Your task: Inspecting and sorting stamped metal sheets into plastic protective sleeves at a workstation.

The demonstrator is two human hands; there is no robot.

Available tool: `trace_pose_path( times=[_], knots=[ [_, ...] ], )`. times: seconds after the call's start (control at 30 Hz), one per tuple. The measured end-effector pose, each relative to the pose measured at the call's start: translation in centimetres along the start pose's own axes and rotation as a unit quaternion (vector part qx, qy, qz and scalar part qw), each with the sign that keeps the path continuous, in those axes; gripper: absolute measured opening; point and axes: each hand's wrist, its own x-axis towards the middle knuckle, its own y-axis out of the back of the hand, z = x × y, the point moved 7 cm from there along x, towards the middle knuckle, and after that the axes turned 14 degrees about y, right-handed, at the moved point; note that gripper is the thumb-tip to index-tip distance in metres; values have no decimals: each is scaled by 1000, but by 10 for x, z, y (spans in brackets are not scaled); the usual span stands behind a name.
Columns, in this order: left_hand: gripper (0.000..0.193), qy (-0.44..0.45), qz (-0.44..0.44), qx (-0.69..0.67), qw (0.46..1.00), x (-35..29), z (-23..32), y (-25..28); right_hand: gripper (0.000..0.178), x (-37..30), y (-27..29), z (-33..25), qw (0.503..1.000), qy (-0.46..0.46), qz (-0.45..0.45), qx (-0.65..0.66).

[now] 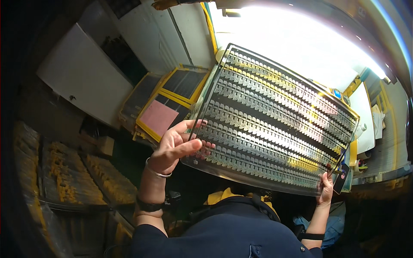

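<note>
A large, flat, see-through rectangular panel (275,124) with a dark edge is held up, tilted, in front of me. Several rows of small, identical clip-like shapes, silvery with yellow and pinkish glints, run across it; whether they are printed on it or fixed parts I cannot tell. My left hand (170,146) grips its left edge near the lower corner, thumb on the near face and fingertips showing through the panel. At the lower right corner, my right hand (325,189) pinches the edge. Its far fingers are mostly hidden.
A glaring white lit surface (301,41) lies behind the panel. Yellow-edged frames (189,84) are stacked to the left, with a pink sheet (159,117) on them. A white cabinet door (81,73) stands far left. Racks of yellowish items (71,174) fill the lower left.
</note>
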Motion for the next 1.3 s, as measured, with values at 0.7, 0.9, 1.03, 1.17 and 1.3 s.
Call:
trace_pose_path(
  times=[0.7,0.9,1.03,1.17,1.3],
  knots=[
    [24,-10,106,90,990,-6,-2,-3,37,0,12,-9,998,50,-29,15],
    [20,-6,89,133,987,-20,0,0,37,0,13,-7,998,58,-26,11],
    [20,-35,94,157,983,-28,1,3,37,1,13,-9,998,63,-20,-5],
    [18,-38,108,148,982,-35,7,-1,37,-1,9,-8,998,46,-32,-3],
    [16,-25,137,103,985,-38,9,-1,36,-1,2,-9,999,40,-11,-13]
  ],
)
